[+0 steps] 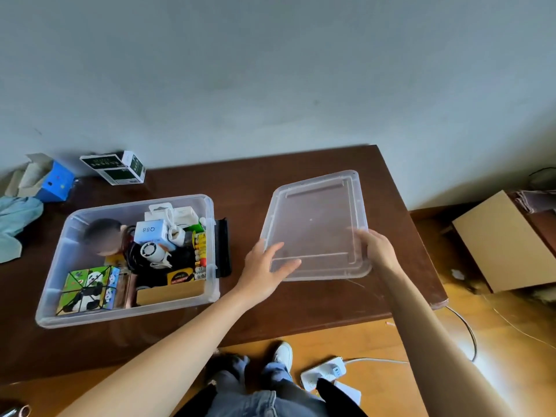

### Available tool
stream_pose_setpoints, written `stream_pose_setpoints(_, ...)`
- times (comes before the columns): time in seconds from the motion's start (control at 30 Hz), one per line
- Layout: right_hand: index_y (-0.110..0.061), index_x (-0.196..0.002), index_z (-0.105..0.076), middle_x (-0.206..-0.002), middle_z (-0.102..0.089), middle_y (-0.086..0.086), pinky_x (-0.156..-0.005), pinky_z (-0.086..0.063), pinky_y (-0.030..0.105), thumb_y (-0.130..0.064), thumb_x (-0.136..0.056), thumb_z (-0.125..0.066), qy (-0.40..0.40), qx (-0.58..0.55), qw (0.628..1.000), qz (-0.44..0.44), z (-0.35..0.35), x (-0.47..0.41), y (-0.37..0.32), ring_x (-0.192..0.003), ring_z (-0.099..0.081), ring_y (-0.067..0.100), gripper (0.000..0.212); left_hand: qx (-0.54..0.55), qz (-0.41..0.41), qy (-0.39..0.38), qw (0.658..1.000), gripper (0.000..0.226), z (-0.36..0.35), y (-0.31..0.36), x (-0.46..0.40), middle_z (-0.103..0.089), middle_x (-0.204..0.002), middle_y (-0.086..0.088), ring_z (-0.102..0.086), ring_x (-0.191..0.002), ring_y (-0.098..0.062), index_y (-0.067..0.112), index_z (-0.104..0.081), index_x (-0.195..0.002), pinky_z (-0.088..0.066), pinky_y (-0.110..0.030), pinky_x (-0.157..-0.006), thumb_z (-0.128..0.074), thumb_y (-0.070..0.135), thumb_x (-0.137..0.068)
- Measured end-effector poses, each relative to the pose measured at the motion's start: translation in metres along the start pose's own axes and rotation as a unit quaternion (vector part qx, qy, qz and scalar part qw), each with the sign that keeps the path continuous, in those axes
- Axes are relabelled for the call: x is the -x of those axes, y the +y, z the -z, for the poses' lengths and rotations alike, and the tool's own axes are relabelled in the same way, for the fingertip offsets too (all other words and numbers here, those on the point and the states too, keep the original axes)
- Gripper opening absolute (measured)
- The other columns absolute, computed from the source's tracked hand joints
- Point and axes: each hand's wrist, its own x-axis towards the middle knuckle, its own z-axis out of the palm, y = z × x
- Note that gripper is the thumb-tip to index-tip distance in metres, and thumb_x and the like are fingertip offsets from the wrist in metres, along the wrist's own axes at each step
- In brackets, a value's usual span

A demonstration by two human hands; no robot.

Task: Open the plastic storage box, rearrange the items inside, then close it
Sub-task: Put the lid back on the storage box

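On the brown table (186, 335), the clear box (49, 296) stands open at the left, its lid (319, 224) off and lying well apart to the right, near the table's right edge. Both hands are on the lid. The left hand (266, 270) lies on its near left corner with the fingers spread and nearly straight, the fingertips resting on the lid's top face. The right hand (377, 249) grips the near right corner, the thumb on top and the fingers curled round the rim; what the fingers do below the rim cannot be told. Whether the lid lies flat on the table or is lifted slightly at the near edge cannot be told either. Inside the box are a panda carton (88, 288) at the near left, a tan carton (170, 293) beside it, a small white fan (152, 251) on a black tangle in the middle, a pale blue box marked Q88 (150, 231) behind it, and a row of batteries (200, 251) along the right wall. A black strip (223, 245) lies on the table just beside the box's right wall. At the far left of the table stand a blue carton (57, 182) and a green-and-white carton (117, 168), with a pale cloth (15, 224) near them.
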Motion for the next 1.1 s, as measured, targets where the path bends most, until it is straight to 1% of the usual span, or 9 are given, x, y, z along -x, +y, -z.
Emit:
stream_pose_setpoints(0.07,-0.008,-0.097,-0.068,-0.092,-0.067,0.015,-0.048,-0.048,0.012,-0.016,-0.094,-0.047,-0.014,-0.05,0.999,0.009,0.003,0.005,-0.028,-0.069,-0.058,0.014,0.022,-0.046,-0.062,0.019,0.997,0.084,0.011,0.01,0.004,-0.013,-0.157,0.008,-0.015,-0.143,-0.016,0.04,-0.04,-0.139,-0.022,-0.05,-0.116,-0.044,0.081,-0.066)
stream_pose_setpoints(0.2,-0.002,-0.094,-0.064,-0.075,-0.063,0.003,-0.047,-0.051,0.019,-0.006,-0.087,-0.05,-0.055,-0.124,0.99,0.047,-0.008,0.021,-0.077,-0.053,-0.063,0.01,0.016,-0.113,-0.142,0.044,0.982,0.078,0.028,0.028,0.005,-0.02,-0.156,0.008,-0.018,-0.143,-0.015,0.048,-0.033,-0.14,-0.013,-0.05,-0.118,-0.055,0.075,-0.07)
stream_pose_setpoints(0.33,0.006,-0.1,-0.063,-0.069,-0.058,0.004,-0.049,-0.045,0.02,-0.019,-0.09,-0.054,-0.117,-0.159,0.975,0.1,-0.027,0.035,-0.12,-0.055,-0.055,0.014,0.027,-0.01,-0.234,0.203,0.951,0.044,0.049,0.05,0.003,-0.057,-0.131,0.008,-0.053,-0.122,-0.017,0.029,-0.055,-0.13,-0.04,-0.035,-0.107,-0.06,0.01,-0.09)
stream_pose_setpoints(0.4,-0.005,-0.096,-0.065,-0.066,-0.063,0.002,-0.048,-0.048,0.022,-0.03,-0.095,-0.051,-0.177,-0.232,0.949,0.12,-0.036,0.042,-0.138,-0.054,-0.06,0.013,0.028,0.046,-0.257,0.269,0.927,0.04,0.063,0.058,0.006,-0.062,-0.123,0.01,-0.059,-0.114,-0.013,0.021,-0.059,-0.128,-0.045,-0.027,-0.099,-0.054,0.002,-0.093)
stream_pose_setpoints(0.47,-0.011,-0.103,-0.066,-0.073,-0.067,0.003,-0.054,-0.052,0.024,-0.03,-0.097,-0.049,-0.176,-0.254,0.939,0.149,-0.042,0.041,-0.148,-0.062,-0.065,0.015,0.027,0.178,-0.235,0.279,0.914,0.03,0.081,0.069,0.009,-0.066,-0.118,0.005,-0.065,-0.103,-0.009,0.02,-0.058,-0.126,-0.05,-0.022,-0.09,-0.05,0.012,-0.098)
stream_pose_setpoints(0.57,-0.012,-0.106,-0.067,-0.088,-0.069,0.003,-0.073,-0.054,0.027,-0.017,-0.094,-0.05,-0.044,-0.167,0.968,0.183,-0.055,0.035,-0.15,-0.08,-0.065,0.015,0.022,0.352,-0.174,0.259,0.882,0.024,0.116,0.069,0.012,-0.07,-0.102,-0.005,-0.07,-0.082,-0.013,0.014,-0.058,-0.12,-0.056,-0.023,-0.074,-0.049,0.014,-0.098)
stream_pose_setpoints(0.77,-0.009,-0.122,-0.056,-0.123,-0.058,0.008,-0.098,-0.043,0.04,-0.011,-0.088,-0.045,0.119,-0.005,0.974,0.192,-0.094,0.022,-0.129,-0.11,-0.054,0.023,0.036,0.452,-0.068,0.25,0.854,0.035,0.18,-0.004,0.04,-0.074,-0.097,-0.013,-0.072,-0.086,-0.029,0.025,-0.056,-0.121,-0.059,-0.037,-0.071,-0.063,0.016,-0.088)
stream_pose_setpoints(0.93,-0.017,-0.139,-0.04,-0.111,-0.058,-0.005,-0.084,-0.042,0.031,-0.033,-0.093,-0.047,-0.011,0.051,0.984,0.171,-0.143,0.024,-0.119,-0.09,-0.055,0.012,0.049,0.478,0.002,0.242,0.845,0.052,0.218,-0.066,0.069,-0.074,-0.096,-0.011,-0.073,-0.081,-0.03,0.034,-0.044,-0.133,-0.058,-0.029,-0.058,-0.061,0.016,-0.088)
stream_pose_setpoints(1.1,-0.015,-0.124,-0.055,-0.096,-0.064,-0.006,-0.088,-0.051,0.04,-0.034,-0.089,-0.056,-0.078,0.1,0.978,0.164,-0.187,0.033,-0.114,-0.09,-0.063,0.018,0.039,0.473,0.087,0.285,0.829,0.046,0.249,-0.117,0.089,-0.075,-0.091,-0.009,-0.072,-0.07,-0.031,0.028,-0.044,-0.132,-0.056,-0.028,-0.049,-0.061,0.013,-0.092)
